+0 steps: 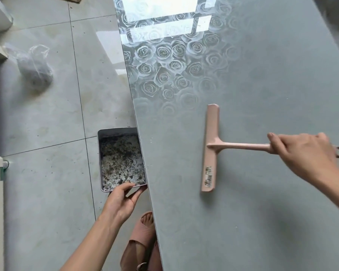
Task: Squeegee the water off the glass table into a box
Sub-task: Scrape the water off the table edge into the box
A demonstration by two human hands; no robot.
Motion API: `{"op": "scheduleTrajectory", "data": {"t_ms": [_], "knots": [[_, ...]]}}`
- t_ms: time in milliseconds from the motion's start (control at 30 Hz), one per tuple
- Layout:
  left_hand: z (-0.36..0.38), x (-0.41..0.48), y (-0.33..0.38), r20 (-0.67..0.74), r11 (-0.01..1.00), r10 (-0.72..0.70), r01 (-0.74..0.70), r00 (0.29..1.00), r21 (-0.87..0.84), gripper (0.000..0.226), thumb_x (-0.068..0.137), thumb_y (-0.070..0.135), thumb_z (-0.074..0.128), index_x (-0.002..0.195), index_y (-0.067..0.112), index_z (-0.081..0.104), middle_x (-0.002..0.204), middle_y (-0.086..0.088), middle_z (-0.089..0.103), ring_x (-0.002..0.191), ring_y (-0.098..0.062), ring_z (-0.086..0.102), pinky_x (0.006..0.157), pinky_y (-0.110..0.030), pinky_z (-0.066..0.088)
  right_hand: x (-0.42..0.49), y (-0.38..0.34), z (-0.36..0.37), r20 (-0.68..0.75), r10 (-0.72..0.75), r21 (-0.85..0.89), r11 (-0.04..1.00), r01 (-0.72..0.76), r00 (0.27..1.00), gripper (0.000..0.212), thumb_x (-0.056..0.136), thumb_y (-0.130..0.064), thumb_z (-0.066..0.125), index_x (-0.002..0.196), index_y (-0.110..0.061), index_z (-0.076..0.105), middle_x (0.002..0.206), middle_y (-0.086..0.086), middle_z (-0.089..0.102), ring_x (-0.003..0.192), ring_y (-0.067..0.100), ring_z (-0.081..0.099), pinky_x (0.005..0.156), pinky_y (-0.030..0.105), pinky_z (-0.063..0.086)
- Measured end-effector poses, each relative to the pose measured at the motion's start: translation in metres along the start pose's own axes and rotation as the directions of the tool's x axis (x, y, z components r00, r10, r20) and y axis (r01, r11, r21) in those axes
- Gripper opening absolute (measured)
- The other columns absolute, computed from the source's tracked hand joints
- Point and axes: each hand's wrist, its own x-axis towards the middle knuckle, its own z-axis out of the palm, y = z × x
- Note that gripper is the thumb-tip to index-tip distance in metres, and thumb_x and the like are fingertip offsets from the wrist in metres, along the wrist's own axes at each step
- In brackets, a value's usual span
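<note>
Pink plastic squeegee [211,147] rests on the rose-patterned glass surface [262,75], its label [208,177] unreadable; right grip [305,151] curls round its handle. At eight o'clock, left grip [121,200] pinches the grey rectangular box [117,132] of dark speckled grit.

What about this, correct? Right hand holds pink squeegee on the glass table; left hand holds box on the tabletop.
No. Head view: left hand holds the box off the glass table, at its edge over the floor. Right hand holds pink squeegee on the table.

Plastic bag [34,70] on tiled floor [47,118]
</note>
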Motion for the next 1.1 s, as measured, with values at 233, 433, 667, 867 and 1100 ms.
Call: {"op": "scheduleTrajectory", "data": {"t_ms": [233, 433, 667, 867, 1100], "knots": [[0.002, -0.001, 0.006, -0.001, 1.0, 0.018, -0.018, 1.0, -0.005, 0.018, 0.086, -0.015, 0.04, 0.078, -0.002, 0.05, 0.092, -0.021, 0.055, 0.092, -0.037, 0.057, 0.056, -0.04, 0.06, 0.019, -0.11, 0.027, -0.158, -0.192, 0.037, 0.979, 0.201, 0.969, 0.043, 0.1, -0.034, 0.039, 0.077, -0.013, 0.068, 0.071, 0.017, 0.066, 0.073, 0.034, 0.06, 0.071, 0.038, 0.025], [0.004, -0.004, 0.008, -0.025, 1.0, 0.006, -0.006, 1.0, 0.004, 0.025, 0.088, -0.013, 0.039, 0.07, 0.004, 0.045, 0.078, -0.015, 0.052, 0.075, -0.028, 0.059, 0.048, -0.032, 0.058, 0.02, -0.153, 0.016, -0.157, -0.208, 0.021, 0.977, 0.213, 0.966, 0.05, 0.1, -0.046, 0.022, 0.083, -0.021, 0.062, 0.085, 0.009, 0.068, 0.086, 0.028, 0.057, 0.074, 0.038, 0.019], [0.007, -0.021, 0.02, 0.003, 0.999, -0.048, 0.048, 0.999, 0.017, 0.02, 0.092, -0.007, 0.033, 0.091, -0.017, 0.051, 0.091, -0.031, 0.059, 0.072, -0.04, 0.064, 0.043, -0.034, 0.056, -0.022, -0.148, -0.004, 0.097, -0.271, 0.264, 0.935, 0.238, 0.958, 0.033, 0.096, -0.053, 0.032, 0.102, -0.023, 0.044, 0.105, 0.007, 0.062, 0.102, 0.028, 0.052, 0.076, 0.038, 0.026], [-0.002, -0.038, 0.042, -0.045, 1.0, 0.008, -0.008, 0.999, 0.022, 0.015, 0.088, -0.011, 0.034, 0.082, -0.009, 0.047, 0.078, -0.037, 0.061, 0.059, -0.051, 0.063, 0.055, -0.044, 0.057, -0.011, -0.076, -0.03, 0.277, -0.029, 0.582, 0.8, -0.144, 0.961, 0.019, 0.1, -0.036, 0.038, 0.109, -0.021, 0.046, 0.099, 0.006, 0.06, 0.099, 0.03, 0.056, 0.075, 0.034, 0.039], [-0.006, -0.085, 0.056, 0.022, 0.997, 0.005, -0.007, 1.0, 0.079, 0.019, 0.074, -0.017, 0.044, 0.087, -0.003, 0.047, 0.114, -0.03, 0.047, 0.056, -0.051, 0.063, 0.052, -0.043, 0.057, -0.001, -0.017, -0.015, 0.258, 0.43, 0.692, 0.543, -0.476, 0.865, 0.031, 0.1, -0.027, 0.031, 0.129, -0.024, 0.041, 0.107, 0.013, 0.058, 0.094, 0.034, 0.051, 0.074, 0.034, 0.038]]}}
